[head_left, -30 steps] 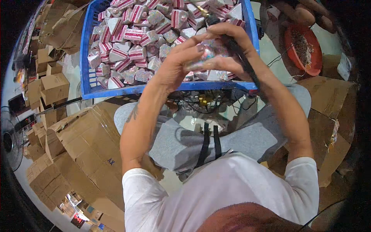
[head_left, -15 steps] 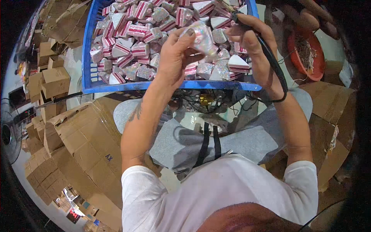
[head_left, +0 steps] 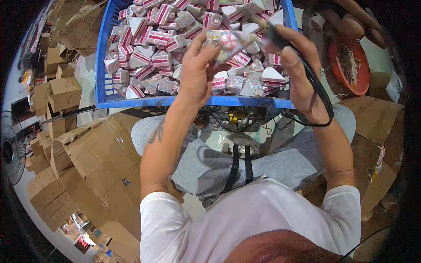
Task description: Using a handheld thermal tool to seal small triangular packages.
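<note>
My left hand [head_left: 196,73] grips a toy cake slice [head_left: 230,44] between thumb and fingers over the crate; its top is glittery with pinkish decoration. My right hand [head_left: 299,72] is closed round a slim, black corded hand tool [head_left: 276,36], whose lighter tip points up and left. The tool's front end is blurred, so I cannot tell whether it touches the slice. A thick black cable [head_left: 316,83] loops down past my right wrist. Below both hands, a blue plastic crate [head_left: 193,102] holds many wedge-shaped cake slices with white, pink-striped and glittery sides.
Flattened cardboard [head_left: 98,160] lies at my left, with small open boxes [head_left: 64,91] beyond it. A black fan [head_left: 12,149] stands at the far left. At the right sits a red basin [head_left: 363,65] of stringy scraps. Cables [head_left: 228,115] hang beneath the crate.
The slice has turned in my left hand and now shows its glittery top more plainly. My right hand has shifted slightly down and right, and the tool's cable has swung lower.
</note>
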`<action>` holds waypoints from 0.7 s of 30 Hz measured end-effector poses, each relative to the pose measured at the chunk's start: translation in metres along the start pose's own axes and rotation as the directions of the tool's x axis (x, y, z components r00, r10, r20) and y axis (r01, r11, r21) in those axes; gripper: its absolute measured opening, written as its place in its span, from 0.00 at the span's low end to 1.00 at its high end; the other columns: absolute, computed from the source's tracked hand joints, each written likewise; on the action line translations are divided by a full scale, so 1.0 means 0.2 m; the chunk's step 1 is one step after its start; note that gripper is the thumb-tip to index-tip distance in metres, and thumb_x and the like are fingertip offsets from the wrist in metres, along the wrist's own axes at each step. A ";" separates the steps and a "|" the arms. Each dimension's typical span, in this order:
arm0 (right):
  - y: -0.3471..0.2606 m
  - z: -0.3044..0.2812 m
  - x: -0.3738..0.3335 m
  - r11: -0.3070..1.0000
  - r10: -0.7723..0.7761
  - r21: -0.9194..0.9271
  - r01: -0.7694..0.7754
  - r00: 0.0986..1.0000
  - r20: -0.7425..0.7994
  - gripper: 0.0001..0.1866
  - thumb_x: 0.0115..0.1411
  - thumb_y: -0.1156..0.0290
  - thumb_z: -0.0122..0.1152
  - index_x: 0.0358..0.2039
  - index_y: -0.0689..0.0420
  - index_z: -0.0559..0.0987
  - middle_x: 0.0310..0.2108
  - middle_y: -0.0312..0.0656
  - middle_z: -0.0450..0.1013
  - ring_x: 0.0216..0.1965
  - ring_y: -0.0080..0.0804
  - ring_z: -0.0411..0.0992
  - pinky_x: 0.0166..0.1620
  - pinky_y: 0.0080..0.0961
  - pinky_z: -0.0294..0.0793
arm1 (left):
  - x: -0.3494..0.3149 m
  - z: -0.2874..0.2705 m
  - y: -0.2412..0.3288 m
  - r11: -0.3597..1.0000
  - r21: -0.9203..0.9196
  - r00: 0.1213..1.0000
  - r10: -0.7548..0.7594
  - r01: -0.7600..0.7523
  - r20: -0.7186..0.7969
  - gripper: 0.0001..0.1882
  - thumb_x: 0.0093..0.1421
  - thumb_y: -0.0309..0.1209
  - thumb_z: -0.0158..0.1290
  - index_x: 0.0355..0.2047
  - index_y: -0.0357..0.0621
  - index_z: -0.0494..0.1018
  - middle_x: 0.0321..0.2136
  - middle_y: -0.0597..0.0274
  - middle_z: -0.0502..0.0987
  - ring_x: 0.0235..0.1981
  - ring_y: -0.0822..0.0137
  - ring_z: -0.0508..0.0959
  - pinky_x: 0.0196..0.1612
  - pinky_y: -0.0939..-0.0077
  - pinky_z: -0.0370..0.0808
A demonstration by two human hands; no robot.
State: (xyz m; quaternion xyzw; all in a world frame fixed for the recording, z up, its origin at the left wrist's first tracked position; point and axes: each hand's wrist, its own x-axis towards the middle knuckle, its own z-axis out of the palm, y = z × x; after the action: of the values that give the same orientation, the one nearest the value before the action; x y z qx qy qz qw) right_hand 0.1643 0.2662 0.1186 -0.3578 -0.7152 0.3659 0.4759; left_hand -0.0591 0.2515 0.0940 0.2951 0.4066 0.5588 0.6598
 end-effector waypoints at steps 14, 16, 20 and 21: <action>0.01 0.05 0.04 0.979 0.138 0.158 -0.126 0.988 -0.071 0.24 0.66 0.56 0.57 0.56 0.58 0.72 0.48 0.45 0.71 0.49 0.32 0.72 0.53 0.28 0.70 | -0.02 0.03 -0.01 0.962 0.261 0.992 0.105 -0.084 -0.066 0.25 0.59 0.33 0.57 0.55 0.35 0.66 0.37 0.60 0.79 0.35 0.73 0.78 0.35 0.79 0.74; 0.06 0.10 0.02 0.987 0.136 0.100 -0.126 0.986 -0.093 0.23 0.65 0.58 0.59 0.56 0.57 0.72 0.47 0.44 0.72 0.48 0.31 0.72 0.52 0.27 0.70 | 0.00 0.01 -0.05 0.958 0.275 0.992 0.107 -0.083 -0.070 0.23 0.60 0.34 0.57 0.52 0.35 0.68 0.36 0.61 0.78 0.34 0.74 0.77 0.36 0.79 0.74; 0.09 0.20 -0.02 0.997 0.051 0.066 -0.045 0.994 -0.094 0.26 0.63 0.64 0.63 0.59 0.53 0.67 0.47 0.42 0.70 0.43 0.27 0.71 0.46 0.25 0.73 | 0.01 0.06 -0.10 0.987 0.159 0.997 0.050 -0.039 -0.065 0.18 0.62 0.39 0.58 0.43 0.37 0.74 0.33 0.65 0.77 0.31 0.76 0.74 0.37 0.79 0.73; 0.09 0.22 -0.03 0.976 0.145 0.175 -0.131 0.987 -0.066 0.28 0.63 0.64 0.62 0.61 0.53 0.64 0.48 0.43 0.70 0.44 0.27 0.71 0.45 0.26 0.74 | 0.01 0.08 -0.13 0.987 0.156 0.997 0.048 -0.038 -0.063 0.18 0.62 0.39 0.58 0.43 0.37 0.74 0.33 0.65 0.77 0.31 0.76 0.74 0.37 0.79 0.73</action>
State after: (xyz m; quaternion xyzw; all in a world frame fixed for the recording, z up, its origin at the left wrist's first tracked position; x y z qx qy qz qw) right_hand 0.1280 0.2619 0.0878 -0.3789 -0.6354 0.4435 0.5060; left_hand -0.0329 0.2488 0.0795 0.3354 0.4637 0.5492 0.6090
